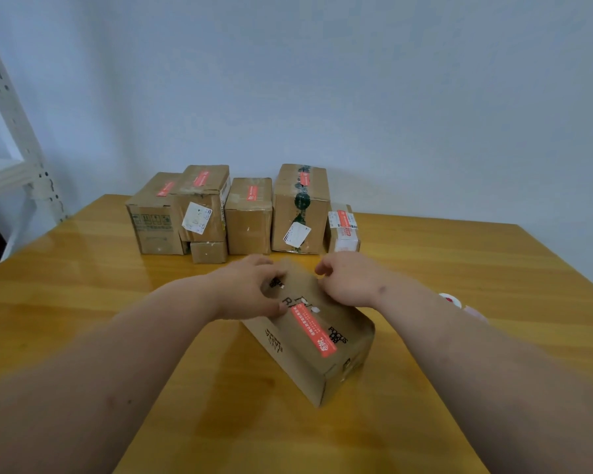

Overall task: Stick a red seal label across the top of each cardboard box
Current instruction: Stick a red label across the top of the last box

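Observation:
A brown cardboard box (326, 364) with black print lies at an angle on the wooden table (83, 285) in front of me. A red seal label (314, 331) runs along its top. My left hand (250, 289) grips the box's far left edge, thumb on top near the label's end. My right hand (348, 280) holds the far right edge, fingers curled over it. Several more cardboard boxes (249, 217) stand in a row at the back, each with a red label on top.
A roll of red and white labels (454, 300) lies on the table just beyond my right forearm. A white metal shelf frame (18, 159) stands at the left, beside the table's back corner. A pale wall is behind the boxes.

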Demonstrator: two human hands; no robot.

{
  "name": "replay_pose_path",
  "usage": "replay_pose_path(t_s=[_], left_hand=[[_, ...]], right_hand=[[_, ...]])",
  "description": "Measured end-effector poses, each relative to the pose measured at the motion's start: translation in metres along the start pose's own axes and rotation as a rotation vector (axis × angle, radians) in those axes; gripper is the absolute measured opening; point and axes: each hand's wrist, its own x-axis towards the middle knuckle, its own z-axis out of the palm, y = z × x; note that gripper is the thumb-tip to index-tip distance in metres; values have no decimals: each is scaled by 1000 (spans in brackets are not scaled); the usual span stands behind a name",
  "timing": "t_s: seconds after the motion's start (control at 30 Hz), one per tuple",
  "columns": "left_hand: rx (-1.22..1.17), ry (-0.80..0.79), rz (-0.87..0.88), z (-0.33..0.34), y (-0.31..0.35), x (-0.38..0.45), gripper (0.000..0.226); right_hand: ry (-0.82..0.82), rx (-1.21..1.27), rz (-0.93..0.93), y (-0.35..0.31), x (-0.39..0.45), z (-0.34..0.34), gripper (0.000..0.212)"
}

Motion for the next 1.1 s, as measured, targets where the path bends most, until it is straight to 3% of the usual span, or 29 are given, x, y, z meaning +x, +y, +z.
replay_pose_path(t_s=[0.17,0.37,0.53,1.1], left_hand=[[152,95,-183,-1,5,1,78],[175,125,-307,4,17,5,107],[23,98,-325,10,17,7,79],[111,97,-296,13,15,9,85]], right_hand=[[15,-115,15,4,-4,-7,31],[187,-244,-97,4,-5,-4,25],[133,-320,-226,-4,-11,-8,19],[96,-594,-379,-23,-19,2,11]])
